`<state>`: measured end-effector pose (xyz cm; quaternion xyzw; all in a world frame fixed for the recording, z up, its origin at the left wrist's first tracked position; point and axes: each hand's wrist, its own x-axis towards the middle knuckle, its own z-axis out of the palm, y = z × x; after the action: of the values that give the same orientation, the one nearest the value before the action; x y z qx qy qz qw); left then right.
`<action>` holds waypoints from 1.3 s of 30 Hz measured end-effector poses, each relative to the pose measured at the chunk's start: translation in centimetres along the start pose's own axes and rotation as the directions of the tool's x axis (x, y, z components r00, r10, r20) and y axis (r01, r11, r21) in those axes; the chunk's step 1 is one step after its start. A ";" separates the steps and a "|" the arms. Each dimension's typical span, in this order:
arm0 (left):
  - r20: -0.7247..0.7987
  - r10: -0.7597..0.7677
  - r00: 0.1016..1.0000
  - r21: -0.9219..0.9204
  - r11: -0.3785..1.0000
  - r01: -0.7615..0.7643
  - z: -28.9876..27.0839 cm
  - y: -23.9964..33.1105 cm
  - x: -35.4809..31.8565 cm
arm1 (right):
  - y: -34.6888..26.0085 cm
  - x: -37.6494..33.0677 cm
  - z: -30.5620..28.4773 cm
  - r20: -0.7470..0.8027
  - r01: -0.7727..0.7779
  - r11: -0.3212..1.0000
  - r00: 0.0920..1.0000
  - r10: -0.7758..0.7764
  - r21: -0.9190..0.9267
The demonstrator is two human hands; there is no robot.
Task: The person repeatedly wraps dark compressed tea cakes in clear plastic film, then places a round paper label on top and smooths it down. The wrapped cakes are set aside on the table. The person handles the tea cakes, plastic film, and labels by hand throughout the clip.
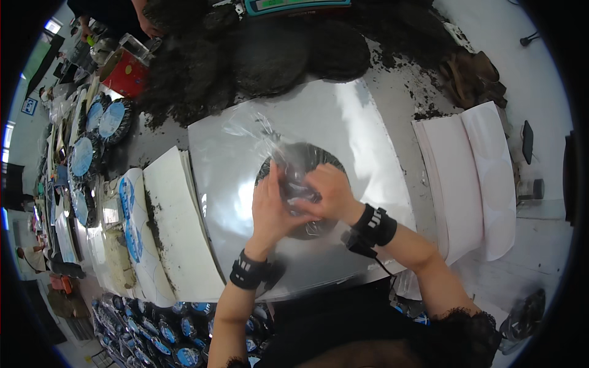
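A dark round cake (pixel 322 156) in loose clear plastic film (pixel 261 126) lies on a shiny sheet (pixel 233 221) in front of me. My left hand (pixel 270 205) rests on the cake's left side, fingers stretched and thumb spread toward the right hand. Over the cake's right side, my right hand (pixel 331 193) is curled, its fingers closed on the film. The film bunches up between both hands and sticks out past the far edge. Much of the cake is hidden under my hands. Each wrist wears a black band.
Bare dark cakes (pixel 270 64) and crumbly dark material lie at the far side below a teal scale (pixel 294 6). White sheet stacks flank me, left (pixel 178 214) and right (pixel 448 178). Wrapped, blue-labelled cakes (pixel 113 119) stand left. A red container (pixel 124 72) is near another person's hand (pixel 147 26).
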<state>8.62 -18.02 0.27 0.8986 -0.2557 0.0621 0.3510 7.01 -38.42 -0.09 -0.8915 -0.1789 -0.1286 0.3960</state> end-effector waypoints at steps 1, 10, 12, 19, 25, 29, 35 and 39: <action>0.159 -0.090 0.983 0.043 0.996 0.084 -0.3 -0.2 0.2 | 0.6 -0.2 0.5 -0.001 0.016 0.998 1.000 -0.016 -0.068; 0.051 -0.189 0.981 -0.266 0.944 0.195 1.2 0.2 0.4 | 3.0 0.5 1.0 -0.034 0.053 0.980 0.998 -0.047 0.190; -0.028 -0.104 0.994 -0.151 0.984 0.099 2.0 0.0 0.3 | 1.6 0.7 1.0 -0.202 -0.069 0.980 0.974 0.107 0.184; -0.215 0.173 0.961 -0.071 0.979 -0.192 2.1 1.0 -0.3 | -2.7 -1.9 5.2 -0.226 -0.309 0.803 0.852 0.472 0.510; 0.250 -0.157 0.955 0.070 0.987 0.143 1.3 2.0 -0.4 | -6.8 -3.2 -0.3 -0.022 -0.162 0.968 0.987 0.161 -0.193; 0.003 0.086 0.996 0.308 0.948 -0.082 1.1 2.3 -0.4 | -5.1 0.1 -1.9 0.209 -0.181 0.971 0.955 0.211 -0.156; 0.217 -0.038 0.975 0.217 0.976 -0.010 2.7 3.5 -0.8 | 2.1 -6.9 -3.5 0.141 -0.492 0.844 0.870 0.472 0.212; 0.210 0.078 0.975 0.309 0.941 -0.142 3.6 3.2 0.3 | 7.9 -15.1 -25.3 -0.598 -0.560 0.656 0.776 0.200 -0.507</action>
<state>7.02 -22.51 -0.39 0.9298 -0.3252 0.0343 0.1691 -5.47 -65.63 5.65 -0.9249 0.1837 -0.3162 0.1043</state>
